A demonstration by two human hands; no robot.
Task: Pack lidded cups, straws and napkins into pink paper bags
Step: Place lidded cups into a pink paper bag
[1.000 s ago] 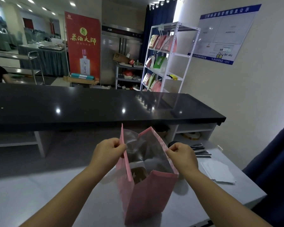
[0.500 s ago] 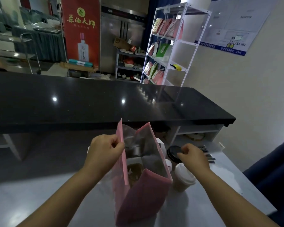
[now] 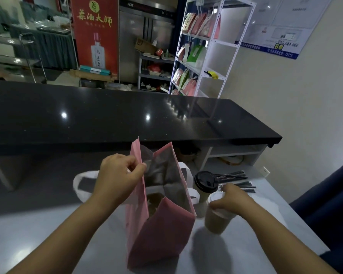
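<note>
A pink paper bag [image 3: 162, 234] stands upright and open on the grey table [image 3: 48, 244], with something brown showing at its bottom. My left hand [image 3: 117, 178] pinches the bag's left top edge. To the right of the bag my right hand [image 3: 232, 200] grips the white lid of a tan cup [image 3: 216, 220]. Just behind it stands a second cup with a black lid [image 3: 205, 181]. Dark wrapped straws [image 3: 236, 180] lie fanned out behind the cups.
White bag handles [image 3: 81, 184] show on both sides of the bag. A black counter [image 3: 107, 119] runs across behind the table. A white shelf rack [image 3: 204, 46] with pink and green bags stands further back. The table's right edge borders a dark blue curtain [image 3: 329, 204].
My right hand let go of the bag's right edge, moved right and came down onto the white-lidded cup. My left hand kept its hold on the bag's left edge. The view tilted downward.
</note>
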